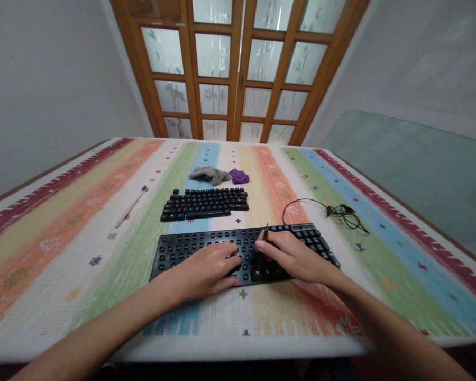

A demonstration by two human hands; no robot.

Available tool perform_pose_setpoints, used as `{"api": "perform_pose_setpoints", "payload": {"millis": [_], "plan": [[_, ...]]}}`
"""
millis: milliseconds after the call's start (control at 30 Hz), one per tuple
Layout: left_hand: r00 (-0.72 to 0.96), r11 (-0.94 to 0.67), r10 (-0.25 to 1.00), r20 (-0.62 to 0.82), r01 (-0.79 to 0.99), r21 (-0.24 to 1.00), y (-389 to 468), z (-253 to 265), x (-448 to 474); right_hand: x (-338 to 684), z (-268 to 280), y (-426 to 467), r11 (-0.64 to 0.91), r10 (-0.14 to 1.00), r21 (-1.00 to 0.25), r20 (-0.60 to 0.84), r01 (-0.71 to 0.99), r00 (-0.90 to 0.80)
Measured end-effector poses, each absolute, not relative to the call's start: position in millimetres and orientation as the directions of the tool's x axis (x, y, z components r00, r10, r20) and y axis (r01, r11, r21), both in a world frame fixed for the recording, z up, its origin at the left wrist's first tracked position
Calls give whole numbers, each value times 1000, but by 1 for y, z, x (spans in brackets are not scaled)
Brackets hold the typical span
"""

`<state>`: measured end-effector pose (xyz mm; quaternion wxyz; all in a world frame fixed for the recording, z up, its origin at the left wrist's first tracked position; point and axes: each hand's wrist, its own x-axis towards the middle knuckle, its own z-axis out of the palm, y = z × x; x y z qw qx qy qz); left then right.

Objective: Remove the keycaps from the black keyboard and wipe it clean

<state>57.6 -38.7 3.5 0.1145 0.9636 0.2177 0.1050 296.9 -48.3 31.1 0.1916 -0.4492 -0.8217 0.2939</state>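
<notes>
On the striped counter (75,248), near its front edge, a black keyboard (246,248) with bare stems (178,247) at left, capped keys (319,243) at right. Just behind, rows of loose keycaps (210,200). On the keyboard, the left hand (212,267), with fingers and thumb apart; over it, the right hand (291,254), clamped on a small dark piece (266,233).

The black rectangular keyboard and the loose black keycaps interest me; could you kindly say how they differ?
The black rectangular keyboard is wider than the rows of loose black keycaps. The keyboard is one body; the keycaps are separate pieces. The keyboard has a black cable; the keycaps have none. Both lie on a striped cloth.
</notes>
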Motion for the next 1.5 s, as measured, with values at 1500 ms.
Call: {"api": "perform_pose_setpoints", "payload": {"millis": [1500], "plan": [[917,289,324,-231,137,948,-25,17,89,335,45,-60,364,660,-929,210,62,-721]]}}
